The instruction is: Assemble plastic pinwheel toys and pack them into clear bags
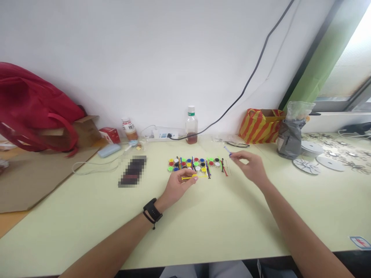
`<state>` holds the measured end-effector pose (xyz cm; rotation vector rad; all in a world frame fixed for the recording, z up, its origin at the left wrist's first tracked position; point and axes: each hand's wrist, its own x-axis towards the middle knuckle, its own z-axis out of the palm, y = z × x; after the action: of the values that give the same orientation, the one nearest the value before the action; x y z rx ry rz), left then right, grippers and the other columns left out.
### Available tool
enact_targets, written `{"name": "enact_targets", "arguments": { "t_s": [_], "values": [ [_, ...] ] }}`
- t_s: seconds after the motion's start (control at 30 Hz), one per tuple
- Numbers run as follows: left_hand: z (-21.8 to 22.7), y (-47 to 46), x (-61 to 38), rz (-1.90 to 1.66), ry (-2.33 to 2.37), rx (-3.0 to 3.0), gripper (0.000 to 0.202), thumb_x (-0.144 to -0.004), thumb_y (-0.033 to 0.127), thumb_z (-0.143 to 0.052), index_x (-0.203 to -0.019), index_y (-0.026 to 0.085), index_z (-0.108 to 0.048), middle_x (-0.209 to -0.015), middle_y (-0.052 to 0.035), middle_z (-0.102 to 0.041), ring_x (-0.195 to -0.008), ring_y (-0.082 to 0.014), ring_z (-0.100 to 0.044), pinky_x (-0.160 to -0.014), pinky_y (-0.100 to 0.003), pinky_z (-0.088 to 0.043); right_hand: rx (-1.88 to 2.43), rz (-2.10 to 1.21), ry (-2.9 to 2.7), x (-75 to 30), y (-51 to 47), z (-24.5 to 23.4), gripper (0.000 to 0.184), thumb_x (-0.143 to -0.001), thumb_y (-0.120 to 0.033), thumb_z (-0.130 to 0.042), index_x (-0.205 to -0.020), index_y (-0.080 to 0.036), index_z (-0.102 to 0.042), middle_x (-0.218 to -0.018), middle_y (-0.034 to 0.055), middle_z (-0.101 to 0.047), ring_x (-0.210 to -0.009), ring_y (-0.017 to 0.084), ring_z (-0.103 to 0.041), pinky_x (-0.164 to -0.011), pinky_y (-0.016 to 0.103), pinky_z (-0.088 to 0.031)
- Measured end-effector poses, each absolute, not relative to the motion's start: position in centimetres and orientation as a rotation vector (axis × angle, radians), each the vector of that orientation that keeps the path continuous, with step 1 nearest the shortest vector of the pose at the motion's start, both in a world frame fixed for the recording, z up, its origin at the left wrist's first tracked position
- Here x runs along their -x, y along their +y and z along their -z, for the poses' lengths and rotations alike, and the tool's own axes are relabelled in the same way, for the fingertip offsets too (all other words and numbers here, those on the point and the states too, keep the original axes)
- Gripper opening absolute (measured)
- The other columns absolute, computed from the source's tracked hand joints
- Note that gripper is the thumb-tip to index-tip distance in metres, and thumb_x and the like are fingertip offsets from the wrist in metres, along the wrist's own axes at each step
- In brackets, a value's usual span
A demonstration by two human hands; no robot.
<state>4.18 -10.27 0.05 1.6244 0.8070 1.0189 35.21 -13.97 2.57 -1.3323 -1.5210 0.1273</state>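
Several small coloured caps lie in rows on the pale green table, with thin coloured sticks among them. My left hand, with a black band on its wrist, is closed in a pinch on a yellow stick at the near edge of the caps. My right hand hovers to the right of the caps and pinches a thin blue stick that points up and left. More sticks, red and green, lie between the two hands.
A bottle, a small jar and a power strip stand along the wall. A red bag and cardboard sit at left. A striped bag, a grey pouch and white discs lie at right. A blurred dark object rests left of the caps.
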Motion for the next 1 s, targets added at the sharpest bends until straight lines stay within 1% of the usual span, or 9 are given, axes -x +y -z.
{"name": "enact_targets", "arguments": {
  "t_s": [0.1, 0.2, 0.33, 0.47, 0.63, 0.8, 0.87, 0.93, 1.0],
  "values": [
    [-0.1, -10.6, -4.3, -0.986, 0.81, -1.658, 0.027, -0.081, 0.04, -0.08, -0.097, 0.017, -0.077, -0.092, -0.0068, -0.073, -0.089, -0.0204, -0.069, -0.075, -0.031, -0.061, 1.423, 0.049, -1.287, -38.9, -13.8, -2.6, 0.017, -0.082, -0.034, -0.072, -0.088, -0.02, -0.079, -0.093, 0.0075, -0.08, -0.088, 0.026, -0.075, -0.085, 0.038, -0.059],
    [0.0, -10.8, -4.3, -0.947, 0.809, -1.697, 0.027, -0.083, 0.04, -0.078, -0.099, 0.017, -0.077, -0.092, -0.0071, -0.073, -0.087, -0.0198, -0.069, -0.075, -0.03, -0.06, 1.528, 0.09, -1.181, -41.3, -13.7, -1.9, 0.017, -0.08, -0.031, -0.07, -0.087, -0.019, -0.079, -0.092, 0.0076, -0.08, -0.083, 0.026, -0.076, -0.08, 0.035, -0.059],
    [0.2, -10.9, -4.3, -0.912, 0.81, -1.758, 0.027, -0.085, 0.04, -0.076, -0.1, 0.017, -0.076, -0.093, -0.0079, -0.074, -0.086, -0.0195, -0.069, -0.075, -0.031, -0.059, 1.865, -0.147, -1.429, -41.9, -13.2, -0.1, 0.008, -0.073, -0.018, -0.068, -0.073, -0.021, -0.076, -0.073, 0.0043, -0.077, -0.069, 0.022, -0.073, -0.063, 0.029, -0.054],
    [0.0, -10.9, -4.3, -0.898, 0.82, -1.778, 0.028, -0.085, 0.04, -0.076, -0.1, 0.017, -0.076, -0.093, -0.0084, -0.073, -0.086, -0.0198, -0.069, -0.075, -0.03, -0.059, 2.017, -0.256, -1.53, -41.6, -12.8, 1.2, 0.013, -0.068, -0.011, -0.069, -0.069, -0.022, -0.074, -0.071, 0.0037, -0.077, -0.071, 0.021, -0.073, -0.062, 0.026, -0.051],
    [-0.2, -11.1, -4.3, -0.891, 0.79, -1.771, 0.029, -0.085, 0.041, -0.076, -0.1, 0.016, -0.076, -0.094, -0.0095, -0.074, -0.088, -0.0209, -0.069, -0.076, -0.032, -0.059, 1.929, -0.176, -1.547, -42.4, -13.0, 2.0, 0.006, -0.072, -0.023, -0.071, -0.077, -0.023, -0.074, -0.073, 0.0039, -0.075, -0.071, 0.022, -0.071, -0.063, 0.029, -0.052],
    [-0.1, -11.1, -4.3, -0.88, 0.749, -1.776, 0.029, -0.083, 0.04, -0.079, -0.1, 0.017, -0.075, -0.095, -0.0091, -0.074, -0.09, -0.0214, -0.07, -0.082, -0.034, -0.06, 1.749, 0.063, -1.529, -40.5, -12.9, 0.8, 0.019, -0.082, -0.037, -0.066, -0.09, -0.021, -0.071, -0.09, 0.0092, -0.075, -0.085, 0.025, -0.068, -0.076, 0.039, -0.055],
    [-0.1, -11.1, -4.4, -0.875, 0.756, -1.77, 0.028, -0.083, 0.039, -0.079, -0.1, 0.017, -0.076, -0.095, -0.0088, -0.075, -0.09, -0.0209, -0.07, -0.082, -0.034, -0.06, 1.613, -0.069, -1.606, -37.9, -13.2, -0.5, 0.025, -0.089, -0.044, -0.062, -0.093, -0.02, -0.069, -0.092, 0.0094, -0.074, -0.079, 0.023, -0.067, -0.073, 0.038, -0.056],
    [-0.1, -11.1, -4.4, -0.88, 0.747, -1.76, 0.027, -0.083, 0.038, -0.079, -0.1, 0.017, -0.075, -0.096, -0.0083, -0.075, -0.09, -0.0202, -0.07, -0.082, -0.033, -0.059, 1.431, -0.403, -1.763, -34.6, -14.0, -1.6, 0.029, -0.094, -0.047, -0.058, -0.095, -0.02, -0.069, -0.091, 0.0083, -0.073, -0.075, 0.02, -0.066, -0.068, 0.034, -0.055],
    [-0.2, -11.2, -4.5, -0.898, 0.713, -1.746, 0.026, -0.083, 0.037, -0.08, -0.098, 0.017, -0.075, -0.097, -0.008, -0.075, -0.09, -0.02, -0.07, -0.084, -0.033, -0.059, 1.278, -0.709, -1.821, -31.4, -15.1, -2.4, 0.03, -0.095, -0.048, -0.06, -0.101, -0.02, -0.069, -0.095, 0.0076, -0.072, -0.077, 0.018, -0.066, -0.069, 0.031, -0.055]
  ]
}}
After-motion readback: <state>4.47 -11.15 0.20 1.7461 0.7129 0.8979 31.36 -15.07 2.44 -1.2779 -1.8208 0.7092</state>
